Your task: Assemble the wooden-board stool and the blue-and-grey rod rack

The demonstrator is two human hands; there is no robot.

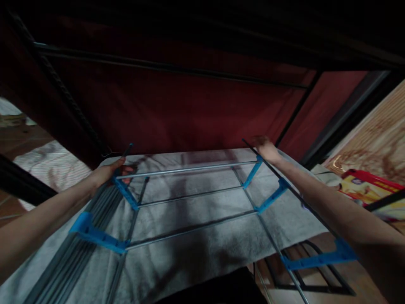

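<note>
A rack frame of grey metal rods joined by blue plastic brackets stands across the middle of the view. My left hand (118,169) is closed around its far left corner, at a blue bracket (127,195) and the end of an upper rod. A long crossbar (190,170) runs from that corner to the right side. My right hand (265,150) is beside the far end of the right upper rod (303,198), close to another blue bracket (252,172). Its fingers are dark and smeared, so their grip is unclear.
A bundle of grey rods (72,249) lies at the left on a pale cloth (221,245). Behind rises a dark red panel (190,114) with black frame bars. At the right are a red and yellow package (368,188) and a black metal frame (319,289) on the floor.
</note>
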